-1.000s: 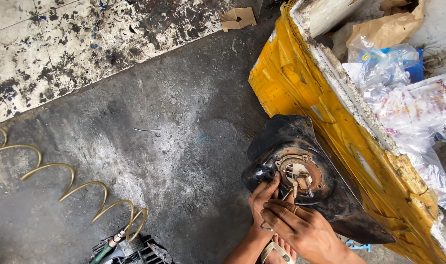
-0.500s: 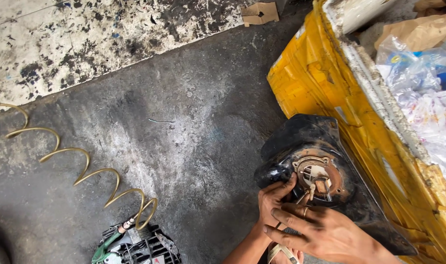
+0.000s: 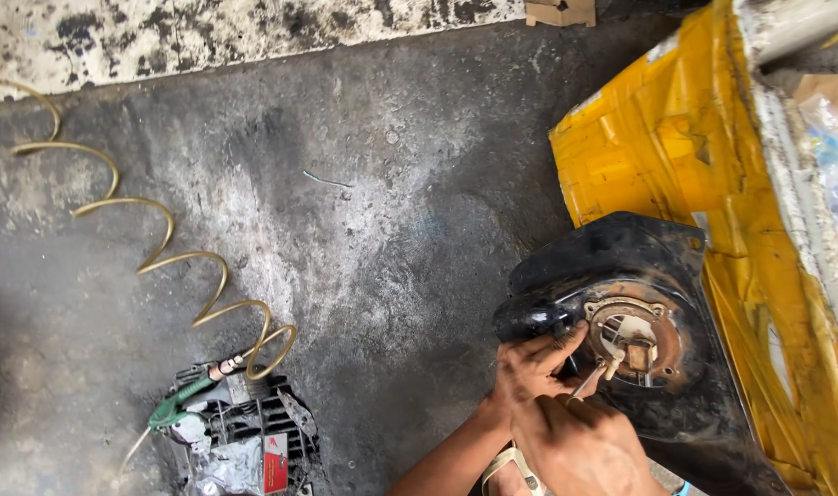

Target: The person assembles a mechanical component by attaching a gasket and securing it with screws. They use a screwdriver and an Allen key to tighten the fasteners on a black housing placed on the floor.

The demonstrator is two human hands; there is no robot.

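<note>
A black fuel tank [image 3: 639,266] lies on the grimy concrete floor, with a rusty round opening [image 3: 635,340] on its upper face. My left hand [image 3: 534,367] grips the tank's edge beside that opening. My right hand [image 3: 575,445] sits just below, shut on a thin metal tool [image 3: 593,377] whose tip reaches into the opening. Both forearms enter from the bottom edge of the view.
A yellow taped box [image 3: 703,165] holding plastic bags stands right behind the tank. A coiled tan air hose [image 3: 152,239] runs from upper left to a green air gun [image 3: 175,409], which rests on a dirty engine part [image 3: 244,441]. A cardboard scrap [image 3: 561,11] lies at the top.
The view has shifted so the tank and box sit further right and lower. My hands stay on the tank's opening, with the tool now pushed into it.
</note>
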